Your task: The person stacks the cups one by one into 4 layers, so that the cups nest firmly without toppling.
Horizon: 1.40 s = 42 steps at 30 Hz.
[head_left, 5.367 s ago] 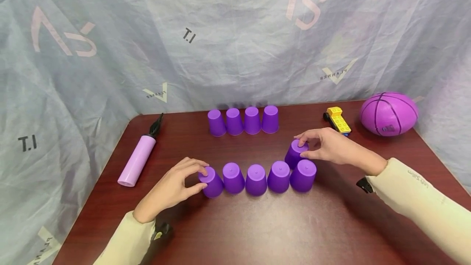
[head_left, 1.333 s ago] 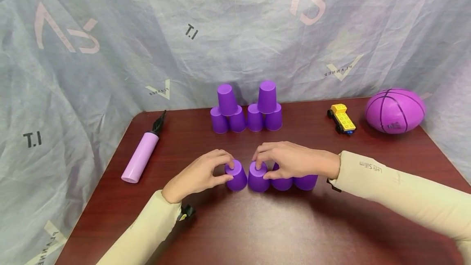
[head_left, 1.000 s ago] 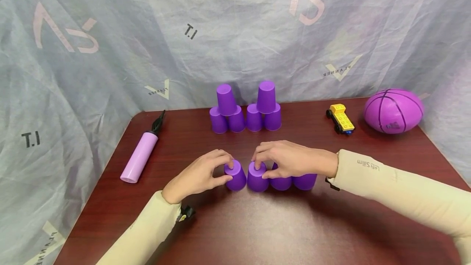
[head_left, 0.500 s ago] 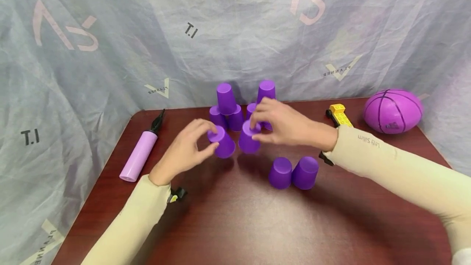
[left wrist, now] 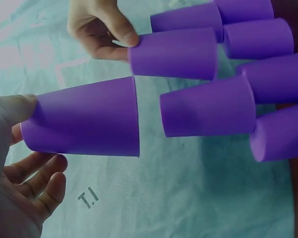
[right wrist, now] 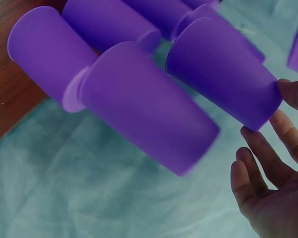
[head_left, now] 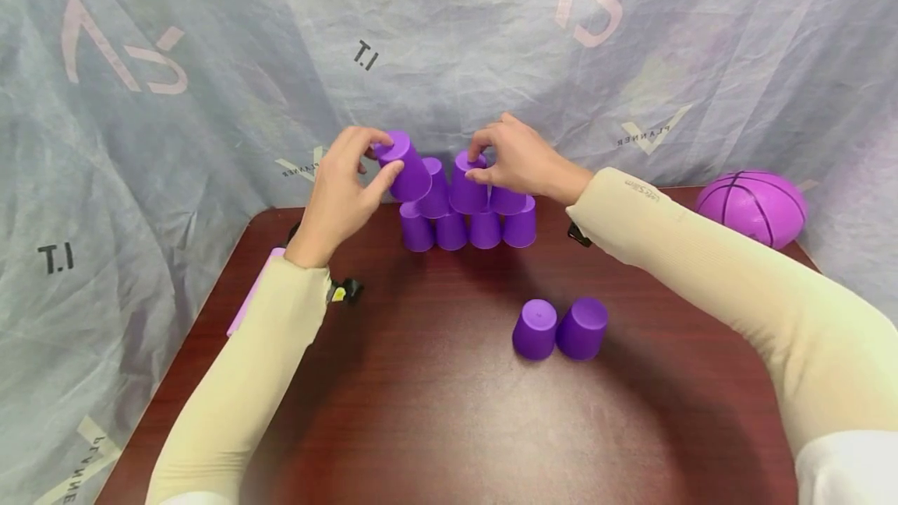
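In the head view my left hand (head_left: 344, 185) pinches an upside-down purple cup (head_left: 407, 170) by its base. That cup is raised and slightly tilted, in front and left of the back stack. My right hand (head_left: 526, 158) pinches another purple cup (head_left: 468, 185) by its base, between the two upper cups of the stack. Several inverted cups form the bottom row, among them a left-end cup (head_left: 417, 228). A left upper cup (head_left: 435, 193) and a right upper cup (head_left: 508, 201) sit on that row. In the left wrist view the left-held cup (left wrist: 84, 119) is apart from the stack.
Two inverted purple cups, a left one (head_left: 535, 331) and a right one (head_left: 583, 330), stand on the brown table (head_left: 449, 427). A purple ball (head_left: 754, 205) sits at the back right. A pink hand pump (head_left: 252, 298) is partly behind my left sleeve. A grey cloth hangs behind.
Both hands have lifted a cup each from the front row and carried them to the back stack. Two cups stay in front. Earlier, two cups were placed on the back row.
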Motion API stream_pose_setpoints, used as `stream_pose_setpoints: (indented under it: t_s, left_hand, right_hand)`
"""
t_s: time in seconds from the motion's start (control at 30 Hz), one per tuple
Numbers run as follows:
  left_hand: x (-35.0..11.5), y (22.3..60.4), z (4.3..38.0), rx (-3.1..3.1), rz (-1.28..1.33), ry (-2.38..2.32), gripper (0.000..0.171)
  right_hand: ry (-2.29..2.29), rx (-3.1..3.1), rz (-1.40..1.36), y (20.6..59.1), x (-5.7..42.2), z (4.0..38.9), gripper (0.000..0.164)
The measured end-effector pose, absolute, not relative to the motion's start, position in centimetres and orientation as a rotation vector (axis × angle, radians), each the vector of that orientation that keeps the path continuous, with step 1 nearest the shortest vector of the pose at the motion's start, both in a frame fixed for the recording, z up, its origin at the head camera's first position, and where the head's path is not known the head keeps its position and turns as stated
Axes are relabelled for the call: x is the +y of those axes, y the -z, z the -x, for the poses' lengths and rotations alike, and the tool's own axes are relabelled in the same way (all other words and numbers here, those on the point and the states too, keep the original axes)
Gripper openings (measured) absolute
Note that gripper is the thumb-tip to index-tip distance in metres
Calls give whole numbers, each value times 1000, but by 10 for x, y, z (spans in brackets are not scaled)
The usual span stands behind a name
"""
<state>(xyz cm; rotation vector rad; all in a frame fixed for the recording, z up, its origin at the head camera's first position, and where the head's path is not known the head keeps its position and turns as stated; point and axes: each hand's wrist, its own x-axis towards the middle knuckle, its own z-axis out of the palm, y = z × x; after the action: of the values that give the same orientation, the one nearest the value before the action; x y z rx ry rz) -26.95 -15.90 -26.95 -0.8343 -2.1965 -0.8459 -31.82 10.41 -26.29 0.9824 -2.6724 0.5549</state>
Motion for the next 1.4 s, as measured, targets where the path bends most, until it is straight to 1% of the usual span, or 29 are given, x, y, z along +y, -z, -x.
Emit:
stream_pose_setpoints:
  t_s: [0.23, 0.6, 0.8, 1.0, 1.27, 1.4]
  left_hand:
    - [-146, 256, 292, -2253, 785, 788, 25]
    - [-127, 255, 314, -2326, 717, 770, 26]
    - [-116, 253, 325, -2385, 695, 761, 26]
    - [-107, 255, 329, -2472, 676, 773, 26]
    - [-108, 259, 331, -2532, 654, 781, 25]
    - [-111, 261, 331, -2529, 647, 797, 28]
  right_hand:
    - [-576, -2747, -931, 272, 102, 336, 17]
    - [-580, -2775, -928, 280, 100, 348, 19]
    - [-629, -2801, -902, 284, 101, 348, 26]
    - [-686, -2842, -857, 286, 101, 346, 38]
    - [-684, -2822, -895, 288, 97, 348, 38]
    - [-672, -2808, -926, 288, 98, 347, 38]
